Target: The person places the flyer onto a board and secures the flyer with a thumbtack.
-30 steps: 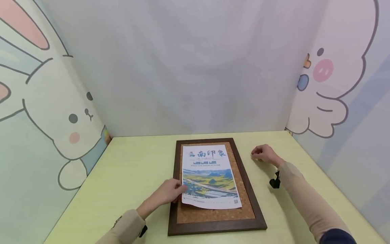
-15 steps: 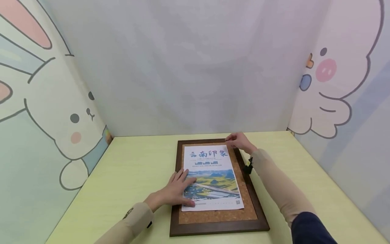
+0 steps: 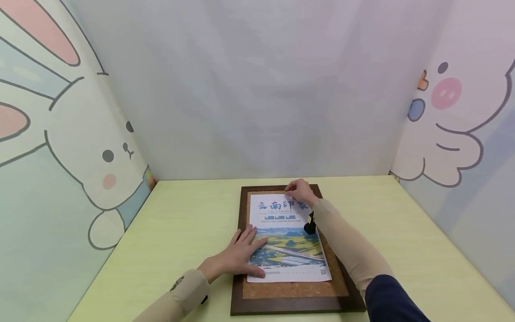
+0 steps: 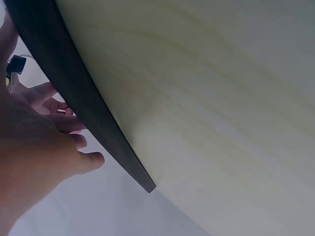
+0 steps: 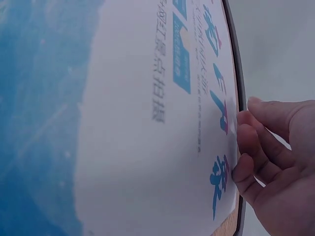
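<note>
A printed poster (image 3: 289, 243) with blue lettering and a landscape picture lies on a cork board (image 3: 295, 290) edged by a dark brown frame (image 3: 297, 306). My left hand (image 3: 237, 255) rests with spread fingers on the poster's lower left side. In the left wrist view that hand (image 4: 44, 147) reaches over the frame's side (image 4: 83, 93). At the poster's top edge, my right hand (image 3: 301, 192) has curled fingers with thumb and forefinger close together. In the right wrist view its fingertips (image 5: 246, 164) touch the paper near the title; whether anything small sits between them is hidden.
The pale yellow-green table (image 3: 193, 214) extends on both sides of the board. Behind it hangs a plain whitish wall sheet (image 3: 273, 112). Side panels carry a cartoon rabbit (image 3: 92, 156) and another white cartoon animal (image 3: 446, 125).
My left hand has gone from the poster's edge to lying spread on it, and the lower edge now looks flatter. My right hand has moved left from the table to the poster's top.
</note>
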`<state>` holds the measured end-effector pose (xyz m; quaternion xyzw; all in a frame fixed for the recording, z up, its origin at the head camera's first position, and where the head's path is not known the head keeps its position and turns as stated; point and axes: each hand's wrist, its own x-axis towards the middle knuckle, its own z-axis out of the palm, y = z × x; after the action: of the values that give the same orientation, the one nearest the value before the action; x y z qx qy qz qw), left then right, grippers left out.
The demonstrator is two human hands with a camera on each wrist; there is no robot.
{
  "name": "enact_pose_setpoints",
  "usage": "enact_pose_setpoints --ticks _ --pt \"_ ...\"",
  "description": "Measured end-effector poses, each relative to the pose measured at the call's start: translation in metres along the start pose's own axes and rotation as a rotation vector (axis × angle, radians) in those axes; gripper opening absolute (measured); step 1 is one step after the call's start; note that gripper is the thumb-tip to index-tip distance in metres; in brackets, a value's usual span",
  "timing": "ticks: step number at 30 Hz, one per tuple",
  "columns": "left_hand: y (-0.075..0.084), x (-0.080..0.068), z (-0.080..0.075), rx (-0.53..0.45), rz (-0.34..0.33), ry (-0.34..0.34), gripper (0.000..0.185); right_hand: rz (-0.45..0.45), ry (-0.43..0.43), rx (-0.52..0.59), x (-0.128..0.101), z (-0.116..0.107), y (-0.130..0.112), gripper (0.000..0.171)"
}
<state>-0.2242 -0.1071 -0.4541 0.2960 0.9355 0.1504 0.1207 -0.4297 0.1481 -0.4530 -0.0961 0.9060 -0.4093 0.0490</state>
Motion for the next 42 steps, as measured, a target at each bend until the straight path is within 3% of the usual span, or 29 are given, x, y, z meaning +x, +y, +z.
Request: enact_pose_setpoints --ticks 14,35,42 --pt "0.001 0.0 0.0 0.027 -0.01 0.006 0.093 -0.089 -0.032 -0.12 0.004 0.008 -0.009 0.01" --pt "0.005 0.001 -0.003 0.053 -0.029 -0.014 0.093 -0.101 -0.049 -0.327 0.011 0.014 -0.022 0.007" --pt "0.006 0.001 -0.002 0.064 -0.037 -0.018 0.093 -0.174 -0.054 -0.419 0.014 0.013 -0.029 0.009"
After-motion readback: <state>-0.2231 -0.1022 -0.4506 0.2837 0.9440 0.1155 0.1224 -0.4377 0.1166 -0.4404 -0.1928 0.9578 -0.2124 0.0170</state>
